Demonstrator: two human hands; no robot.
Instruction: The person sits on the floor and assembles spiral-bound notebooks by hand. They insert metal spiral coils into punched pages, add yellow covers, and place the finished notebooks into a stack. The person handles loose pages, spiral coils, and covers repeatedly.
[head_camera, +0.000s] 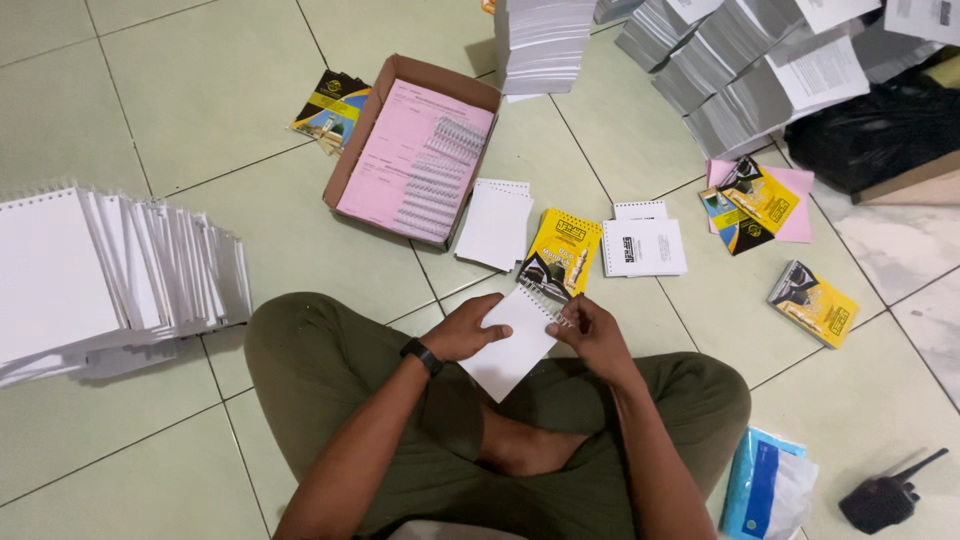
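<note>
— So, what sits between the hands?

— A small white notepad (510, 343), blank side up, held tilted over the crossed legs of a person seated on the tiled floor (200, 100). Its top right edge carries a row of punched holes with a wire coil at that edge.

— And the grip?

— The left hand (465, 330) lies on the pad's left edge, fingers curled loosely over the paper, thumb on top; a black wristband (422, 355) sits just behind it. The right hand (590, 335) is closed at the coil end, fingertips pinched at the binding (how much wire they hold I cannot tell).

— What lies closest?

— Just beyond the pad, a yellow-covered booklet (560, 255) on the floor, nearly touching its top corner. Left of that, a blank white punched stack (495, 225); right of it, a printed white sheet stack (643, 245).

— Further out?

— An open cardboard box (372, 120) holding pink sheets (400, 150) and a bundle of wire coils (435, 175). Beside the box, dark and yellow covers (330, 108). At the far left, a fanned row of white bound pads (120, 270). Up top, tall grey paper stacks (740, 80). To the right, more yellow covers on pink paper (755, 200) and one separate yellow cover (812, 303). Near the right knee, a blue and white plastic bag (765, 490) and a black handheld radio (885, 497).
</note>
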